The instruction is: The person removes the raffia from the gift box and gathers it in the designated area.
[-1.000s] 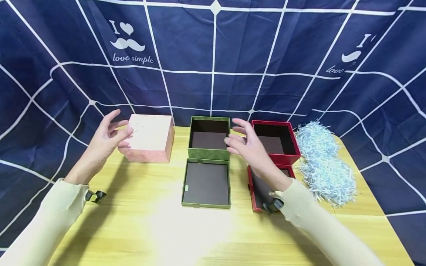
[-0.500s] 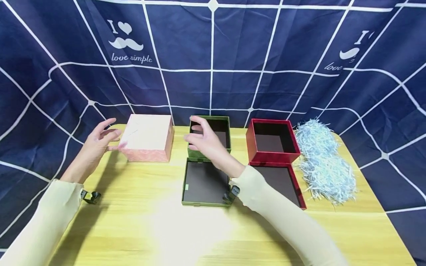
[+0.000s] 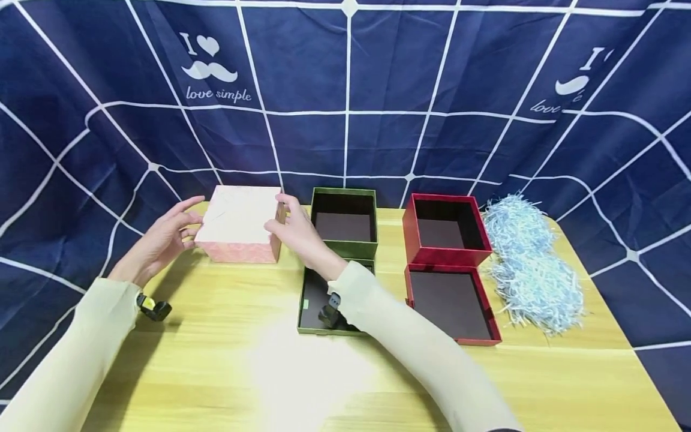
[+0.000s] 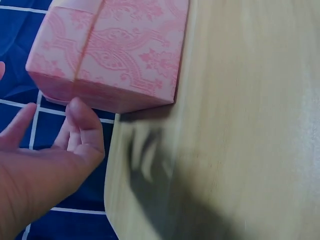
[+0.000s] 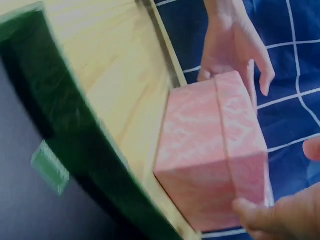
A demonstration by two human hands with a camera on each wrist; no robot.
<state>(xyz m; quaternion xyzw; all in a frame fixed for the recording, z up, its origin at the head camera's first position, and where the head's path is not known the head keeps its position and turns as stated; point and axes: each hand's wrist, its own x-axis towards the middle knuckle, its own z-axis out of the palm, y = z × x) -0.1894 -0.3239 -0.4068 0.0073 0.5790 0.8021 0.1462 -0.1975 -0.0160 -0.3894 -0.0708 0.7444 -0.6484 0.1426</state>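
A closed pink patterned box (image 3: 237, 219) stands at the back left of the table, between both hands. My left hand (image 3: 161, 240) is beside its left side, fingers spread and loosely bent. In the left wrist view the left hand (image 4: 55, 160) appears just off the pink box (image 4: 125, 55). My right hand (image 3: 303, 235) is at the box's right side, thumb toward the front and fingers behind. The right wrist view has the right hand's thumb (image 5: 257, 214) at the pink box (image 5: 210, 150), seemingly touching it. Neither hand grips it.
An open green box (image 3: 345, 249) has its lid (image 3: 315, 294) lying before it, partly under my right forearm. Farther right are an open red box (image 3: 448, 257) and its lid (image 3: 453, 303). Pale blue shredded paper (image 3: 540, 291) lies at the right. A dark blue cloth (image 3: 302, 144) hangs behind.
My right hand has swept left from near the red box, over the green box, to the pink box's right side. The left hand stays by its left side. The red lid is uncovered.
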